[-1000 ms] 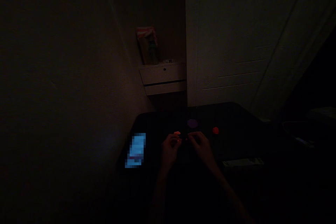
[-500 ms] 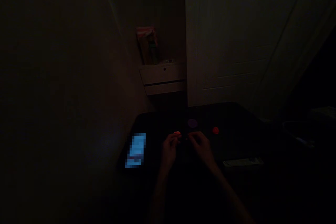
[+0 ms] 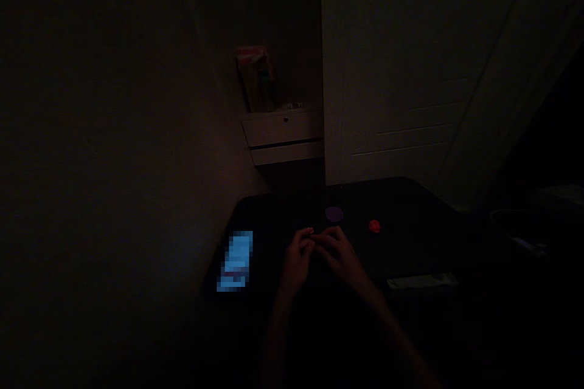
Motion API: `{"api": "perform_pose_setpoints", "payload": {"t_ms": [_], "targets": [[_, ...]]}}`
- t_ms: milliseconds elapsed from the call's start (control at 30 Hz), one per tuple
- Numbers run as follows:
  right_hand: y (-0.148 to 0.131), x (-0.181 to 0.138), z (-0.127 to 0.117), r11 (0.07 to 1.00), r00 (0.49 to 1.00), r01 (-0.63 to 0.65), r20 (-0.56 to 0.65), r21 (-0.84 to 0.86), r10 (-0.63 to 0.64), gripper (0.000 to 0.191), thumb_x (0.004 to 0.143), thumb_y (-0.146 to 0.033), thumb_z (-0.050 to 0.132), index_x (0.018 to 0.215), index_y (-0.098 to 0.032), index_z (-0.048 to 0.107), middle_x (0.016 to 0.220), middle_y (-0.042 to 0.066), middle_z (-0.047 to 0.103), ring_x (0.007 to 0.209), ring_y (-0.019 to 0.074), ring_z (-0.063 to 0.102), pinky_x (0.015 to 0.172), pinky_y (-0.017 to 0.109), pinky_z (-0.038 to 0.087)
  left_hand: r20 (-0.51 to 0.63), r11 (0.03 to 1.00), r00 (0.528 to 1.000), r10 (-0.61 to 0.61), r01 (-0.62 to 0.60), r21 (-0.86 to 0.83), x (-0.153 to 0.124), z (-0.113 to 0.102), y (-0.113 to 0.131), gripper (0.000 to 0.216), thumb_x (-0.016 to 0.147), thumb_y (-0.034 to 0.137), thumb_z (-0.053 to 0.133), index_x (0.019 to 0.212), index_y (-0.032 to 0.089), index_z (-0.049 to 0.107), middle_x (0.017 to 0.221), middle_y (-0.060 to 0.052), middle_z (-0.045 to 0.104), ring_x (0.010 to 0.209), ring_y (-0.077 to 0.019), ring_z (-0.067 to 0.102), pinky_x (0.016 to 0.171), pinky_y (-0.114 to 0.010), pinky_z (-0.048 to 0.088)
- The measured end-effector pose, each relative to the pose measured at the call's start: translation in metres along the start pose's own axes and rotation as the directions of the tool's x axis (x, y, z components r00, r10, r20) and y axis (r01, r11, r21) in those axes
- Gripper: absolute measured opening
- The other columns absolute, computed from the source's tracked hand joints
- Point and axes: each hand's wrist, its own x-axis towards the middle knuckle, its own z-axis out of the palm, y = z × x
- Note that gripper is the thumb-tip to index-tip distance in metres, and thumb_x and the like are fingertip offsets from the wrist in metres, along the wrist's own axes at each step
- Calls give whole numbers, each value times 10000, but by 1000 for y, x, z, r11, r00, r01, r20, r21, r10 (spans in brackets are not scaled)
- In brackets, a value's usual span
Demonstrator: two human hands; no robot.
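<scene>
The light is very dim. My left hand [image 3: 295,260] is closed in a pinch over the dark table [image 3: 278,209]. Between its fingertips shows a small orange-red piece [image 3: 311,231], soft-looking and mostly covered. My right hand [image 3: 340,254] meets it from the right, fingers bent and tips against the left fingertips; whatever they pinch is hidden. Beyond the hands lies a flat, round purple thing [image 3: 334,214]. To the right of it sits a red-orange lump [image 3: 375,227], touched by neither hand.
A bright blue, pixelated rectangle [image 3: 236,261] lies on the table's left side. Near the front right edge is a pale, long flat thing [image 3: 422,281]. Behind the table stand a drawer unit [image 3: 283,130] with a box [image 3: 253,79] on top, and a pale panel [image 3: 392,73].
My right hand has moved left, closing the gap to my left fingertips. Less of the orange-red piece shows now. The lump and the purple thing stay put.
</scene>
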Motion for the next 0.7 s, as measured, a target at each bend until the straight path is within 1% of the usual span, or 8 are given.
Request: {"api": "perform_pose_setpoints", "payload": {"t_ms": [67, 167, 267, 333, 400, 467, 567, 700], "targets": [[2, -1, 2, 1000, 1000, 18, -9, -14, -18, 246, 953, -272, 613, 1154, -311, 748, 1115, 67, 579, 1031, 219, 630, 940, 367, 524, 37, 999, 999, 13, -15, 37, -1, 0, 1, 372, 954, 344, 573, 1300, 210, 577, 1244, -99, 714, 1102, -220, 696, 975, -351, 515], [5, -1, 2, 999, 999, 19, -39, -26, -20, 208, 957, -266, 612, 1096, -291, 765, 1099, 73, 573, 1019, 227, 624, 942, 385, 523, 60, 998, 998, 22, -26, 60, -1, 1, 2, 403, 963, 366, 557, 1338, 216, 562, 1281, -99, 699, 1130, -225, 686, 1014, -365, 496], [4, -1, 1, 1000, 998, 4, -60, -13, -4, 168, 952, -280, 626, 1042, -273, 768, 1072, 69, 582, 1001, 227, 624, 929, 385, 524, 35, 998, 999, 6, -8, 60, 0, 1, 0, 418, 955, 364, 568, 1348, 222, 562, 1357, -108, 657, 1174, -233, 667, 1042, -376, 477], [2, -1, 0, 1000, 996, -14, -89, 15, 16, 144, 941, -294, 646, 1023, -260, 760, 1063, 64, 582, 972, 216, 629, 903, 368, 531, -4, 998, 1000, 11, -11, 68, 1, 1, -1, 364, 956, 374, 555, 1276, 212, 620, 1344, -109, 663, 1202, -243, 648, 1045, -377, 471], [1, 0, 0, 998, 993, -37, -111, 40, 42, 135, 929, -305, 664, 1016, -252, 751, 1059, 57, 576, 929, 200, 634, 858, 343, 541, -24, 996, 999, 26, -24, 89, 2, 2, -2, 313, 962, 396, 533, 1148, 198, 689, 1284, -105, 694, 1207, -250, 638, 1037, -371, 469], [1, 0, 0, 997, 991, -59, -117, 53, 65, 131, 917, -309, 677, 1006, -247, 750, 1057, 53, 570, 895, 188, 635, 818, 324, 545, 4, 993, 1000, 24, -24, 115, 2, 1, -2, 313, 958, 416, 529, 1057, 187, 718, 1180, -98, 734, 1127, -248, 669, 983, -358, 492], [2, 0, 0, 996, 990, -68, -117, 64, 75, 126, 907, -306, 685, 986, -236, 753, 1047, 52, 570, 860, 179, 635, 781, 313, 544, 35, 989, 999, 14, -19, 146, 2, 1, 0, 312, 945, 427, 549, 1012, 179, 726, 1020, -79, 762, 945, -228, 702, 863, -331, 519], [3, 0, 0, 998, 993, -50, -102, 41, 54, 131, 918, -296, 673, 988, -239, 767, 1014, 55, 602, 891, 195, 641, 809, 328, 531, 2, 989, 999, 35, -35, 143, 0, 0, 3, 312, 948, 429, 542, 970, 180, 729, 989, -72, 756, 903, -215, 694, 823, -304, 513]]}}
